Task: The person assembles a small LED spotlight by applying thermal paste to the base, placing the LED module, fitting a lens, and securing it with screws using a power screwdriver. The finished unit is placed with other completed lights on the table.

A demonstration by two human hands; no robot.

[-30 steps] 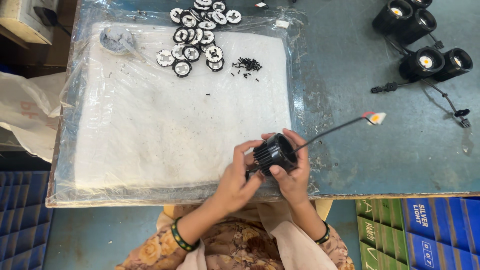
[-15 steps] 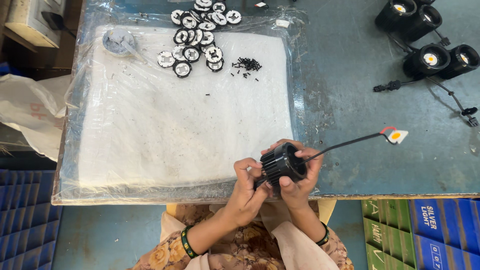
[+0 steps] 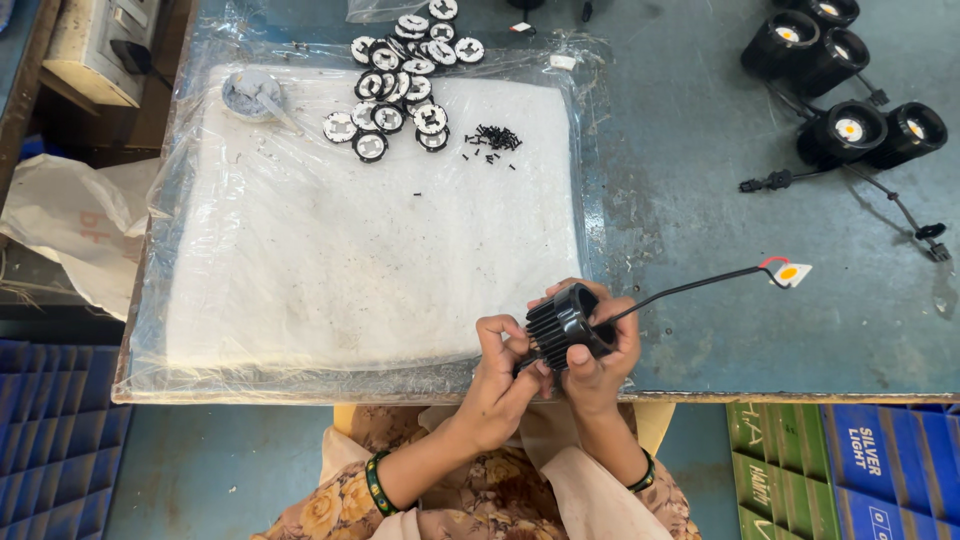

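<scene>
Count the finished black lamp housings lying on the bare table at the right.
4: two at the top right edge, lamp and lamp, partly cut off, and two lower, lamp and lamp. More may lie out of view.

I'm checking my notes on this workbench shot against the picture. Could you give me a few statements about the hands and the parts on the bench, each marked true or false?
1. Both hands hold the black finned housing. True: the left hand and the right hand grip it at the bench's near edge.
2. A cable runs from the housing to a small square chip lying on the bench. True.
3. The round black-and-white parts lie by the person's wrists. False: they are heaped at the far edge of the white pad.
4. The finished black lamps stand at the far left. False: they are at the far right.
5. The small black screws lie on the white pad. True.
</scene>
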